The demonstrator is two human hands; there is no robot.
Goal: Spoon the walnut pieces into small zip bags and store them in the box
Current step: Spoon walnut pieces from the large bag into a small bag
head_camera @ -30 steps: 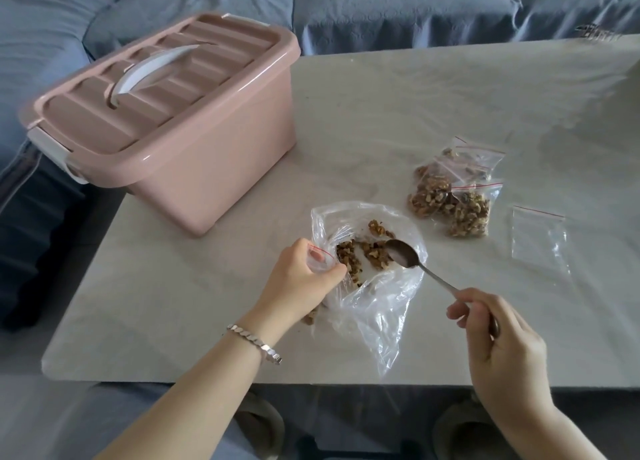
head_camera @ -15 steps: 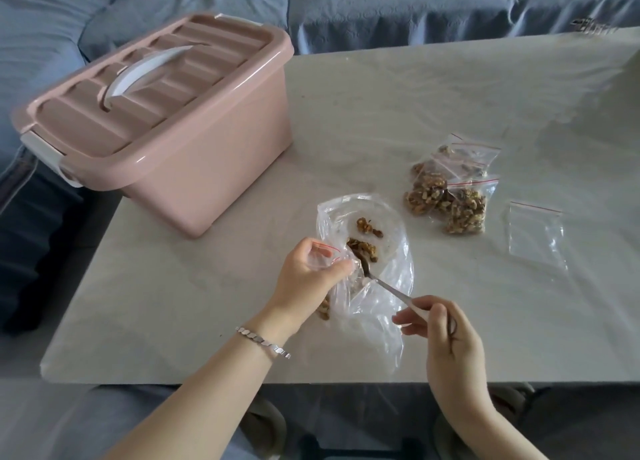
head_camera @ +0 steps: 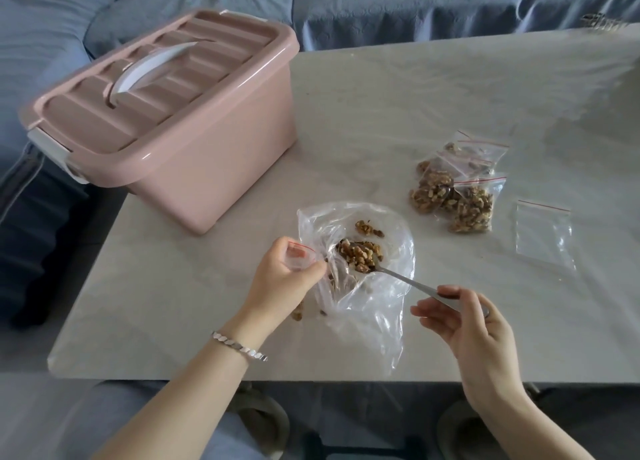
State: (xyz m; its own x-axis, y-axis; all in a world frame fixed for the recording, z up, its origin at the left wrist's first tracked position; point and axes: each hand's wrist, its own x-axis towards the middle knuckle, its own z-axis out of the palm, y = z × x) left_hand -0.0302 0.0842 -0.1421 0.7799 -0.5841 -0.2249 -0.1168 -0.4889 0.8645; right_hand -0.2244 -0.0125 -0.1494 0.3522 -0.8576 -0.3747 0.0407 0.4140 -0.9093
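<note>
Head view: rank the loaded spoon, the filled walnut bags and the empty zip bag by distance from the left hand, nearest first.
1. Loaded spoon, just right of the left hand.
2. Filled walnut bags, farther back right.
3. Empty zip bag, far right.

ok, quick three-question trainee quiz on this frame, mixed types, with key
1. True or false: the pink box has its lid on.
2. The spoon in the right hand is: A empty, B loaded with walnut pieces, C set down.
3. Which hand holds the small zip bag?
Key: 1 true; 2 B; 3 left hand.
</note>
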